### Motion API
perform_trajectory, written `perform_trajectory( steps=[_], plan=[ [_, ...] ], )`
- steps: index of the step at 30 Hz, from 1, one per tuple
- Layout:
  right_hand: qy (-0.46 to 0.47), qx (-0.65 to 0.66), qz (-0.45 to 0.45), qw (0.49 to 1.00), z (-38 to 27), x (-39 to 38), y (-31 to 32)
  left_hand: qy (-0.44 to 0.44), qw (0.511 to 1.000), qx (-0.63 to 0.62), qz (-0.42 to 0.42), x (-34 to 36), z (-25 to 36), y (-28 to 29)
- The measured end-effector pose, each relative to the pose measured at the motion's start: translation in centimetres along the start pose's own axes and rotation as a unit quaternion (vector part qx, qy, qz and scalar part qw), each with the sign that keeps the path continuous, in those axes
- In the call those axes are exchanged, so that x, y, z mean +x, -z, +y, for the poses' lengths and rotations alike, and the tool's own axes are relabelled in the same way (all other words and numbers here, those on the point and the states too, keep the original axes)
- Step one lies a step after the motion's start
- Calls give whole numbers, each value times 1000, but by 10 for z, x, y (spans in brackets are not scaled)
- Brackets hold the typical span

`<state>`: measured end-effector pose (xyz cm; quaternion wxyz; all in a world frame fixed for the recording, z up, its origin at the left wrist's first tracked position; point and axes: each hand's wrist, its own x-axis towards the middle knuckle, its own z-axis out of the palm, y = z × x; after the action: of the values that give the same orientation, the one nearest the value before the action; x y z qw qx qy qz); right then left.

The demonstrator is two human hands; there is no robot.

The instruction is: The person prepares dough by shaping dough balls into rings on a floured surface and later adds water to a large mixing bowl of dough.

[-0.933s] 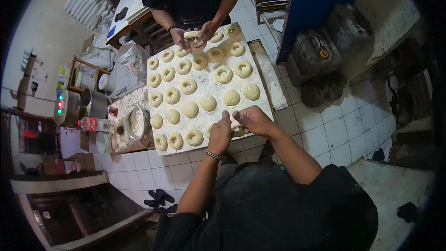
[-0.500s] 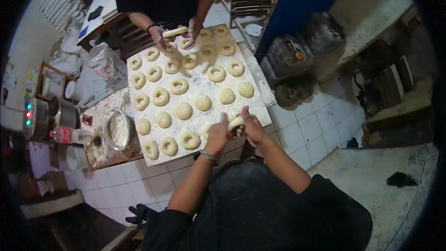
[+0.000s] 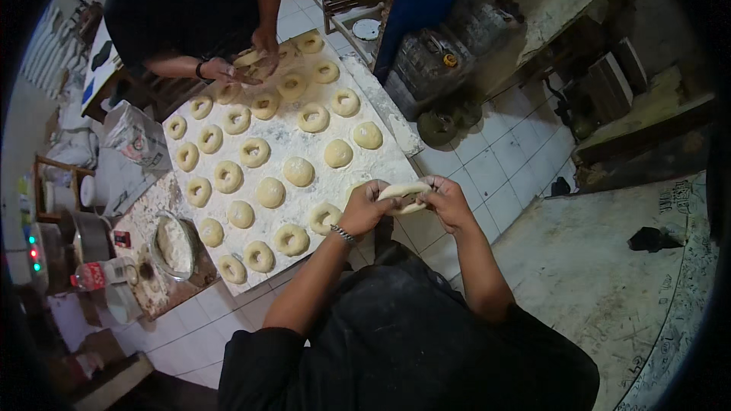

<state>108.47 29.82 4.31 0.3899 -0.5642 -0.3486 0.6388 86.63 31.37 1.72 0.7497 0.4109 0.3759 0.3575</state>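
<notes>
In front of my body, just off the near right edge of the floured board (image 3: 371, 113), I hold a pale dough ring (image 3: 403, 192) with both hands. My left hand (image 3: 367, 208) pinches its left side and my right hand (image 3: 448, 204) its right side, thumbs toward the hole. The ring is stretched wide. Closest to my left hand on the board lies another dough ring (image 3: 325, 218), with a second ring (image 3: 292, 240) beside it. Solid dough rounds, among them a ball (image 3: 338, 153), form a row across the middle. Several more rings lie beyond.
Across the board a co-worker's hands (image 3: 264, 57) hold another ring, blurred. At left, flour (image 3: 175, 246) fills a metal bowl beside a red-labelled plastic bottle (image 3: 91, 276). Dark jugs (image 3: 426, 65) stand on the tiled floor (image 3: 495, 164) at right.
The view has shifted, so the board appears farther left and lower. The ring between my hands is now stretched wider and held level. The co-worker's hands have turned with their ring.
</notes>
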Motion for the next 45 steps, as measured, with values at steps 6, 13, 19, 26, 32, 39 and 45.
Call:
perform_trajectory(
  steps=[6,13,19,26,32,39,45],
  plan=[
    [130,-363,27,922,32,74,33,-191,834,452,251,29,-22,3],
    [146,-391,23,909,30,101,38,34,776,590,221,-17,-25,-11],
    [108,-454,-88,880,1,113,48,38,721,659,211,-20,-26,-9],
    [310,-446,-49,838,-7,214,-11,71,701,669,236,-16,-16,-31],
    [261,-579,-169,754,-54,185,-25,-30,833,405,377,-8,1,-33],
    [88,-45,-221,970,-44,111,-53,-81,964,-19,252,15,44,7],
    [113,-62,-213,969,-38,61,-102,-4,985,39,169,-49,66,53]
  ],
)
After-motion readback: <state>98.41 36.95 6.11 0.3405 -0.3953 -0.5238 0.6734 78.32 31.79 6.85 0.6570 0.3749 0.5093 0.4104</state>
